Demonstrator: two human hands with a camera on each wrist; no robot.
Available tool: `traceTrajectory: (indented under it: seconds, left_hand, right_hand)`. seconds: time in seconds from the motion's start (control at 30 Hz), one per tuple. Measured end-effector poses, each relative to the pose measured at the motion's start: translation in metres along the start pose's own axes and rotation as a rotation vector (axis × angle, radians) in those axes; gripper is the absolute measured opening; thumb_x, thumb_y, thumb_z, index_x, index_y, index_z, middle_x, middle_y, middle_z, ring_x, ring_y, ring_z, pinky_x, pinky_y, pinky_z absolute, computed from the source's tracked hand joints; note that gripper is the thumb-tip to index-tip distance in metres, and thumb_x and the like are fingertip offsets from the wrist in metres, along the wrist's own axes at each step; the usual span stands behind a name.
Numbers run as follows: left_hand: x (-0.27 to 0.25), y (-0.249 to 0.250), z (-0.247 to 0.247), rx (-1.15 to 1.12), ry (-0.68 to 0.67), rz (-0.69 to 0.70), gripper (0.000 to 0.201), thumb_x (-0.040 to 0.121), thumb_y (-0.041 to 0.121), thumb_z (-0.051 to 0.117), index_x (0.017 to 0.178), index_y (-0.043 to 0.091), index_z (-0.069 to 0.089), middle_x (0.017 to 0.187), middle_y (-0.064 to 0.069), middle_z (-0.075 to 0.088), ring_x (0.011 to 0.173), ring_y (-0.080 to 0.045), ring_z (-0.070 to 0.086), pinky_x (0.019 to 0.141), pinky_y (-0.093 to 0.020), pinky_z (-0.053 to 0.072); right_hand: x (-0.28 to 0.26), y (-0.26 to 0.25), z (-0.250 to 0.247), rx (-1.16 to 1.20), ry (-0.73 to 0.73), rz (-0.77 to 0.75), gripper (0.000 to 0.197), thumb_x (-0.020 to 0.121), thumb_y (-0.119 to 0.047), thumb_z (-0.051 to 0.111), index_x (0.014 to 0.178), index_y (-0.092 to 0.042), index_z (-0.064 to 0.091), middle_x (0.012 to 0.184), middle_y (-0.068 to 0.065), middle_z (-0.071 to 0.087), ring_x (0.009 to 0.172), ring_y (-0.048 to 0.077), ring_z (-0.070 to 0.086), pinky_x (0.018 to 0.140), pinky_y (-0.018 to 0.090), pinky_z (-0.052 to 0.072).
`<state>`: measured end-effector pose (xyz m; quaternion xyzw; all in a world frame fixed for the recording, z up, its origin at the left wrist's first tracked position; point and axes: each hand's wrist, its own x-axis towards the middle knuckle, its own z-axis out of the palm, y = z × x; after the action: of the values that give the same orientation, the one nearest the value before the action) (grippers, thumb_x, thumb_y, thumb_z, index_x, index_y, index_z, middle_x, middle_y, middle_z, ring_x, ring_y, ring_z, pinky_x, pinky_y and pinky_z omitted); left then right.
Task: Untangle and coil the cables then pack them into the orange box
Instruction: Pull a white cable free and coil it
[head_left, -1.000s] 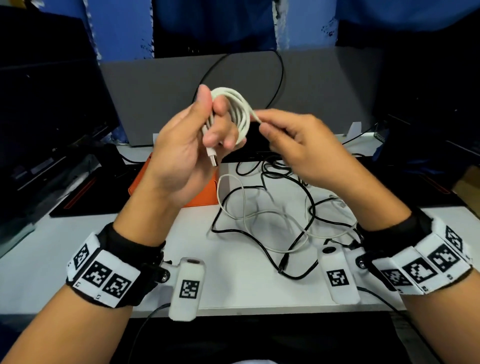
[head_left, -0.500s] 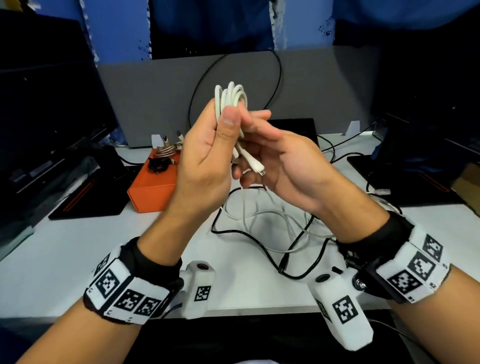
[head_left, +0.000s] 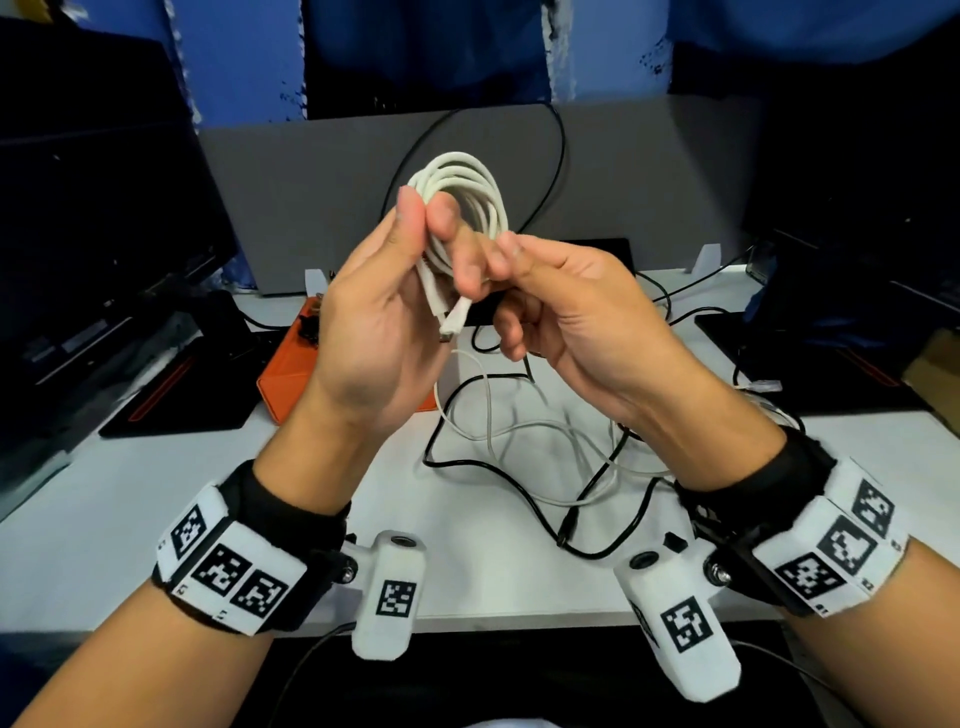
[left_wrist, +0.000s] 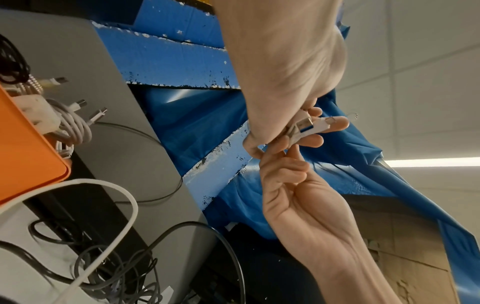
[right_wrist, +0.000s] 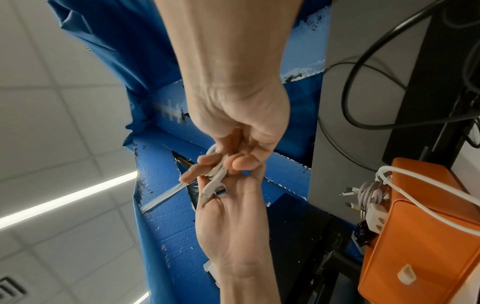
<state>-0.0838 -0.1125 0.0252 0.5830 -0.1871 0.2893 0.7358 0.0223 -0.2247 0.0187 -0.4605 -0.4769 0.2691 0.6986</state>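
Observation:
My left hand (head_left: 427, 221) holds up a coiled white cable (head_left: 467, 192) above the table, pinching the loops between thumb and fingers. Its two white connectors (head_left: 451, 319) hang side by side below the coil. My right hand (head_left: 501, 270) is pressed against the left one, its fingers curled round the coil's lower end. The left wrist view shows the connectors (left_wrist: 309, 127) held among the fingers of the left hand (left_wrist: 311, 131). The orange box (head_left: 288, 374) stands on the table behind my left hand and has coiled cables (right_wrist: 369, 193) in it.
A tangle of black and white cables (head_left: 519, 447) lies loose on the white table (head_left: 156, 483) under my hands. Dark monitors stand at both sides, and a grey panel (head_left: 311, 197) with a black cable loop closes off the back.
The coil has turned from edge-on to face-on in my left hand. The loose end the right hand drew in now hangs beside the other connector. Both hands stay raised and close together.

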Motion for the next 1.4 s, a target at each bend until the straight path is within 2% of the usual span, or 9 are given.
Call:
traceTrajectory:
  seconds: [0.13, 0.3, 0.47, 0.67, 0.83, 1.03, 1.17, 1.3, 1.4]
  left_hand:
    - [-0.001, -0.001, 0.005, 0.013, 0.026, -0.011, 0.042, 0.112, 0.029, 0.014, 0.096, 0.011, 0.048, 0.072, -0.001, 0.063, 0.082, -0.024, 0.059, 0.065, -0.046, 0.048]
    - [0.0, 0.003, 0.007, 0.098, 0.122, -0.082, 0.036, 0.111, 0.03, 0.032, 0.1, 0.013, 0.062, 0.092, -0.004, 0.071, 0.094, -0.024, 0.062, 0.089, -0.051, 0.043]
    - [-0.001, 0.003, 0.006, 0.413, 0.254, -0.067, 0.035, 0.11, 0.034, 0.037, 0.09, 0.017, 0.061, 0.104, -0.005, 0.067, 0.108, -0.029, 0.061, 0.113, -0.064, 0.038]
    - [-0.005, -0.015, 0.008, 0.49, 0.32, -0.139, 0.037, 0.106, 0.045, 0.039, 0.091, 0.021, 0.064, 0.107, -0.008, 0.069, 0.107, -0.033, 0.061, 0.108, -0.07, 0.039]
    - [-0.001, -0.015, -0.003, 0.846, 0.366, -0.32, 0.036, 0.11, 0.042, 0.036, 0.111, 0.031, 0.07, 0.11, 0.004, 0.075, 0.107, -0.016, 0.069, 0.105, -0.046, 0.05]
    - [0.001, -0.012, -0.017, 1.031, 0.246, -0.293, 0.045, 0.109, 0.041, 0.038, 0.153, 0.034, 0.034, 0.107, 0.002, 0.067, 0.086, -0.012, 0.073, 0.086, -0.041, 0.058]
    - [0.002, -0.011, -0.016, 0.908, 0.193, -0.327, 0.026, 0.111, 0.027, 0.04, 0.126, 0.023, 0.061, 0.103, 0.0, 0.069, 0.076, -0.012, 0.07, 0.082, -0.042, 0.061]
    - [0.005, -0.008, -0.019, 0.76, 0.207, -0.355, 0.024, 0.109, 0.025, 0.047, 0.118, 0.012, 0.065, 0.081, 0.0, 0.062, 0.07, -0.012, 0.059, 0.071, -0.031, 0.054]
    - [0.005, -0.009, -0.023, 0.916, 0.177, -0.295, 0.027, 0.108, 0.037, 0.048, 0.111, 0.014, 0.062, 0.073, -0.004, 0.064, 0.069, -0.016, 0.062, 0.075, -0.039, 0.054]
  right_hand:
    - [0.0, 0.0, 0.0, -0.096, 0.072, -0.115, 0.039, 0.108, -0.016, 0.052, 0.074, -0.022, 0.069, 0.081, 0.008, 0.061, 0.052, 0.015, 0.048, 0.051, 0.025, 0.043]
    - [0.002, -0.002, -0.004, -0.3, 0.213, -0.204, 0.025, 0.107, -0.016, 0.057, 0.095, 0.004, 0.068, 0.076, 0.023, 0.063, 0.051, 0.016, 0.054, 0.05, 0.028, 0.047]
    - [0.001, -0.006, -0.008, -0.395, 0.253, -0.271, 0.02, 0.106, -0.017, 0.059, 0.093, -0.005, 0.068, 0.07, 0.003, 0.067, 0.052, 0.018, 0.059, 0.053, 0.036, 0.052]
    - [-0.003, -0.001, -0.007, -0.706, 0.238, -0.215, 0.023, 0.112, -0.027, 0.042, 0.106, -0.008, 0.053, 0.069, 0.012, 0.065, 0.051, 0.021, 0.064, 0.051, 0.044, 0.053]
    - [-0.001, -0.001, -0.012, -1.03, 0.229, -0.137, 0.028, 0.113, -0.032, 0.033, 0.103, -0.011, 0.048, 0.059, -0.003, 0.058, 0.056, 0.022, 0.061, 0.059, 0.05, 0.051]
    - [-0.001, 0.001, -0.011, -1.12, 0.195, -0.085, 0.03, 0.112, -0.035, 0.031, 0.099, -0.013, 0.046, 0.065, 0.002, 0.06, 0.06, 0.024, 0.063, 0.062, 0.051, 0.052]
    - [0.0, 0.002, -0.01, -1.129, 0.165, -0.072, 0.028, 0.112, -0.036, 0.032, 0.101, -0.015, 0.047, 0.067, 0.001, 0.062, 0.063, 0.023, 0.064, 0.064, 0.05, 0.052]
    - [0.001, 0.0, -0.012, -1.13, 0.164, -0.059, 0.027, 0.112, -0.034, 0.032, 0.103, -0.014, 0.048, 0.065, 0.001, 0.061, 0.063, 0.023, 0.064, 0.064, 0.049, 0.052]
    - [0.002, -0.002, -0.015, -1.149, 0.163, -0.042, 0.028, 0.112, -0.035, 0.03, 0.101, -0.015, 0.047, 0.065, 0.0, 0.061, 0.063, 0.022, 0.064, 0.062, 0.048, 0.052]
